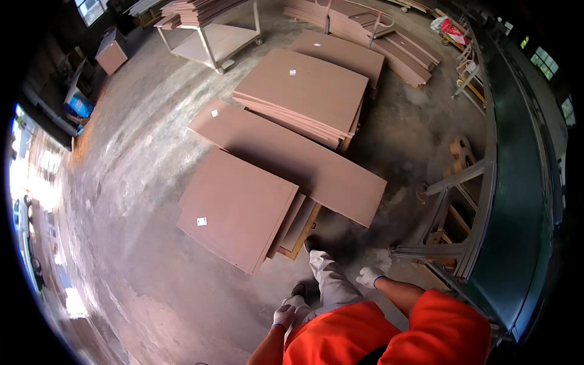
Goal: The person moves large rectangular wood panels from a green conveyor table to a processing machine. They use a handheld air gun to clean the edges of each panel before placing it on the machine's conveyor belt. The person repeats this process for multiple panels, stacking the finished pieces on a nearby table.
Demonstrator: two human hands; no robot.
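Note:
My left hand (283, 316), in a white knit glove, hangs beside my left thigh with its fingers curled and nothing visible in them. Out in front of my right hip, my right hand (368, 277) wears a matching glove and is loosely closed, holding nothing that shows. Neither hand touches a board. Nearest to me is a stack of squarish brown boards (234, 207) on a wooden pallet (303, 234), with a small white label on top. Just beyond it a long brown board (292, 159) lies crosswise.
Farther off stands a taller pile of brown boards (304, 91), with more long boards (401, 55) behind. A white-framed cart (213, 45) carries boards at the far left. Along my right runs a green-topped conveyor (517, 182) on a metal frame, its leg (432, 250) jutting towards me.

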